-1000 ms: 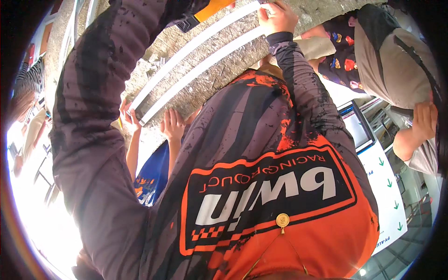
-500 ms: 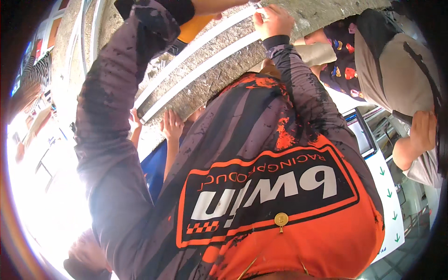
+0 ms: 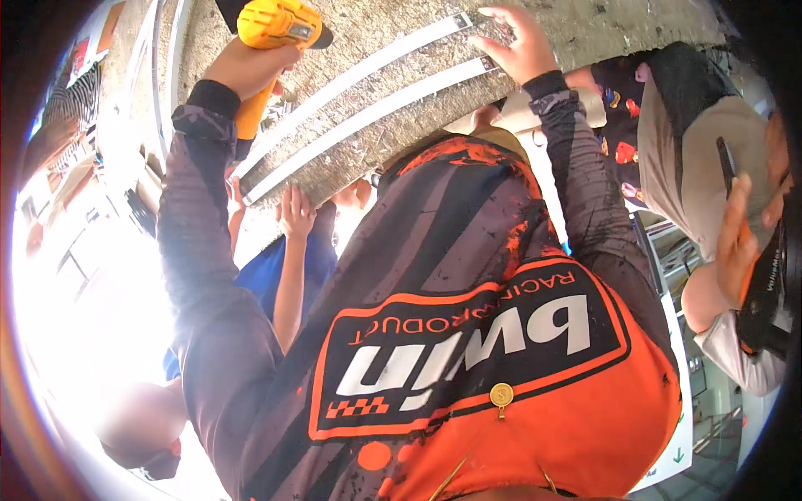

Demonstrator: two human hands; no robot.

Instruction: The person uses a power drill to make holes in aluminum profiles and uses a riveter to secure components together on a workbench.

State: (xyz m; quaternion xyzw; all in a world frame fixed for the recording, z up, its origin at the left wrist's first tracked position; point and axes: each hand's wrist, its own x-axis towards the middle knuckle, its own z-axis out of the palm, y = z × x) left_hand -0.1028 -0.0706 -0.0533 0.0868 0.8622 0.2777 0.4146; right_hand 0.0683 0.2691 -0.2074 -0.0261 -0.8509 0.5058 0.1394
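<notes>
My left hand [image 3: 251, 70] is closed around the grip of a yellow power drill [image 3: 280, 23] with a dark nose pointing right, held over the left part of a worn, rough work surface. Two long white strips [image 3: 355, 73], [image 3: 368, 128] lie side by side on that surface; the fisheye view makes them look curved. My right hand [image 3: 525, 50] is open beside their right ends, thumb and fingers apart, with nothing in it. At the strips' left ends are another person's hands [image 3: 296, 213], one of them resting at the surface's edge.
The rough work surface [image 3: 601, 25] runs across the top. More pale strips [image 3: 171, 75] lie at far left. A person in a patterned garment and grey cloth stands at right, with an orange-and-black tool [image 3: 756, 288] in hand. A person in blue [image 3: 276, 267] is close on the left.
My left hand has drawn back leftward from the strips' right ends with the drill. My right hand has let go of the strip ends and opened, moving slightly right.
</notes>
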